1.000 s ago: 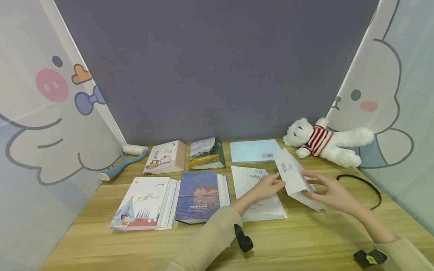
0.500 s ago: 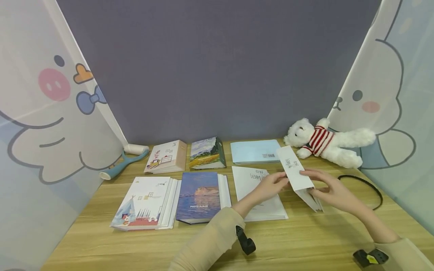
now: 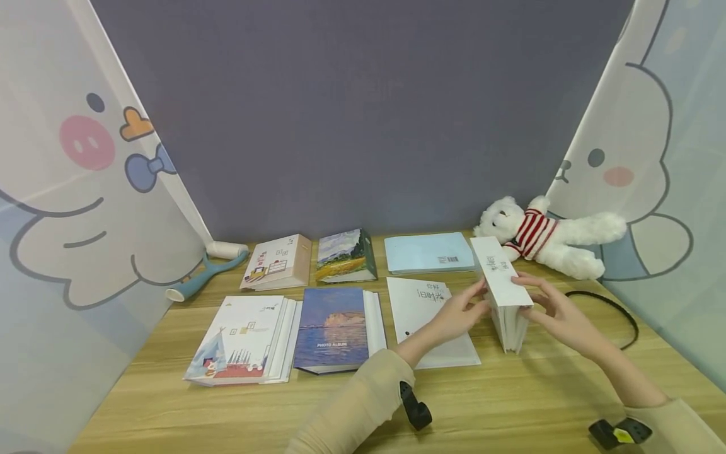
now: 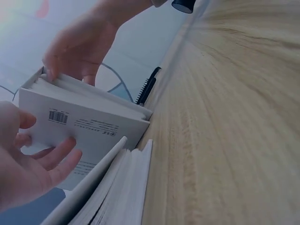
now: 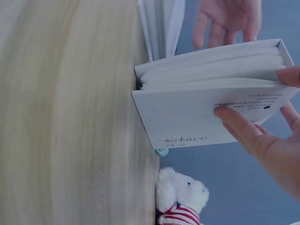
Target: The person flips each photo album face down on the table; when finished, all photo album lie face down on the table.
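White photo album stands spine-up in front of the teddy bear, long axis pointing away between the loosely spread left hand and the right hand, pinching it.

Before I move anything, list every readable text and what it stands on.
"PHOTO ALBUM": seascape album.
Barcodes: light-blue album, spine-up white album; nearby print unreadable.
Too small or blurred: lettering on the spine-up white album, flat white album, tent-print album, furniture-print album; any spine print on the landscape album.
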A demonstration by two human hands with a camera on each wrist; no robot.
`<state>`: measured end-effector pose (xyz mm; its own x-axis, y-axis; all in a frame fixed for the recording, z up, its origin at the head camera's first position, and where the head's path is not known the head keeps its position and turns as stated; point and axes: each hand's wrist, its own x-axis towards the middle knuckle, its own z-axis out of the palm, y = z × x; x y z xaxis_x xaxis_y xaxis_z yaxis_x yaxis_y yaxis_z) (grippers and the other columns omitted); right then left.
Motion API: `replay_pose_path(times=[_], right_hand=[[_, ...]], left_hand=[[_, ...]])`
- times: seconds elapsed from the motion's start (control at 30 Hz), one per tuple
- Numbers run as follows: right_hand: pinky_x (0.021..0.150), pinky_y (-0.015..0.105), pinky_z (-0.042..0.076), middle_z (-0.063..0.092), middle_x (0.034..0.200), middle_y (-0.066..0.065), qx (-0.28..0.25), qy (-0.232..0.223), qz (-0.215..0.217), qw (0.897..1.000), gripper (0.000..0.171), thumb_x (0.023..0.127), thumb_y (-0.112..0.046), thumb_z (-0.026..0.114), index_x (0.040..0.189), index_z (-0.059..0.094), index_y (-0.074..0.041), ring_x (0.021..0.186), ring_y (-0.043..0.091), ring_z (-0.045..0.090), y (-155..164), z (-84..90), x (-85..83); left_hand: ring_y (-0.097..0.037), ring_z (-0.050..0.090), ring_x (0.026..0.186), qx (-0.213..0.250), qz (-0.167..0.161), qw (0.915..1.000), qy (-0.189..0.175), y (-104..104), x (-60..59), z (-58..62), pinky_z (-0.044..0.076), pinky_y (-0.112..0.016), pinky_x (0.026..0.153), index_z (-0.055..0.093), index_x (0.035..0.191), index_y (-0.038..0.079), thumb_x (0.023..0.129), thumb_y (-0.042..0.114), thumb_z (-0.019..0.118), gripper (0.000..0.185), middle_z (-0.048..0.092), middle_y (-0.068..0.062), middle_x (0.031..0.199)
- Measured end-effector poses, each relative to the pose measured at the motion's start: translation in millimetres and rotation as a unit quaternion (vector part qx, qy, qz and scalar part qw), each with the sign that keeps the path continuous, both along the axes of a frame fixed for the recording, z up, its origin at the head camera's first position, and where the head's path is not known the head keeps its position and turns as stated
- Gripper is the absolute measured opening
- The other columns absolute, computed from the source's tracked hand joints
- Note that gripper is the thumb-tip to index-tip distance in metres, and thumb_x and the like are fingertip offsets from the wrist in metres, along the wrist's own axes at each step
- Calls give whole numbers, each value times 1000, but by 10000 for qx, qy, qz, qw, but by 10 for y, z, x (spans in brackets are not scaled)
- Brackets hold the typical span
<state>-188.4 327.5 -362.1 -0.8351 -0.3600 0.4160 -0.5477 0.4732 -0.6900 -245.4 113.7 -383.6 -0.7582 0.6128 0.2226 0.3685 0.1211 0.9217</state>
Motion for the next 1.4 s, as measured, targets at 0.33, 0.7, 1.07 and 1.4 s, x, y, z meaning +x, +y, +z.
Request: replay_pose_path(times=[0.33, 0.7, 1.07, 1.4], right_hand=[[74, 22, 52, 23, 148, -7, -37, -729, -302, 9969, 46, 98, -7, 46, 140, 28, -9, 108, -18, 39, 44, 52, 34], [63, 26, 55, 39, 115, -5, -293, -638, -1302, 9890, 28, 104, -22, 29, 115, 36, 2, 88, -9, 53, 84, 101, -19], [64, 30, 53, 40, 117, 9, -397, -1311, -1502, 9791, 35, 104, -30, 30, 134, 28, -13, 85, -1, 55, 263, 77, -8], [65, 23, 51, 52, 96, -28, -141, -1612, -1992, 9665, 63, 100, -36, 43, 147, 24, 2, 80, -2, 59, 364, 94, -2]], left_hand=[[-22, 51, 125, -152, -116, 9990, 393, 71, 41, -45, 47, -14, 88, 22, 150, 17, 99, 17, 47, 56, 25, -5, 154], [-7, 53, 120, -535, -340, 9977, 249, 142, 112, -110, 45, -15, 91, 34, 146, 21, 100, 24, 47, 49, 32, 6, 151], [-10, 39, 133, -1208, -714, 9867, 815, 204, 136, -177, 38, -18, 101, 31, 148, 22, 100, 26, 45, 50, 29, 8, 152], [-3, 45, 125, -1448, -662, 9832, 889, 193, 94, -204, 46, -17, 88, 34, 147, 22, 100, 27, 45, 48, 34, 10, 149]])
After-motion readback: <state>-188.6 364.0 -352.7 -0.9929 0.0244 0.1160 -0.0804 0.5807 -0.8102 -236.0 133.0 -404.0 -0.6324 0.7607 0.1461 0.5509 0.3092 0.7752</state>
